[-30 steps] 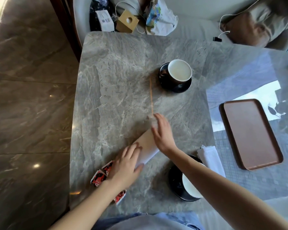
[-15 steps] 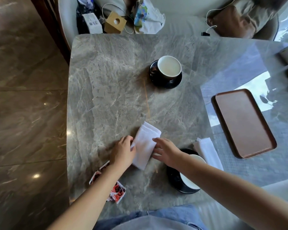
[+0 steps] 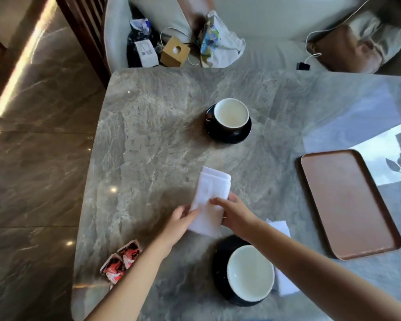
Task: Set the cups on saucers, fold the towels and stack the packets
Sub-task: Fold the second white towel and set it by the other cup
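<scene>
The towel (image 3: pixel 214 193) lay on the tabletop (image 3: pixel 148 147) as a narrow folded strip just beyond the near cup (image 3: pixel 250 274), so this fold looked nearly finished. The left hand (image 3: pixel 181 218) seemed to pinch its near left edge, and the right hand (image 3: pixel 233 214) had a light grip over the right edge. A second earlier the right hand had reached forward, flat on the cloth. Both hands had since drawn back to the strip's near end. The packets (image 3: pixel 120 260) lay unstacked.

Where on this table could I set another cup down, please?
Widest bare marble: the far-left of the table, bordered by the far cup, the towel and the packets. A narrower gap: between far cup and tray. Crowded: the near edge, where left hand and right hand hold the towel beside the near cup and second towel.
</scene>
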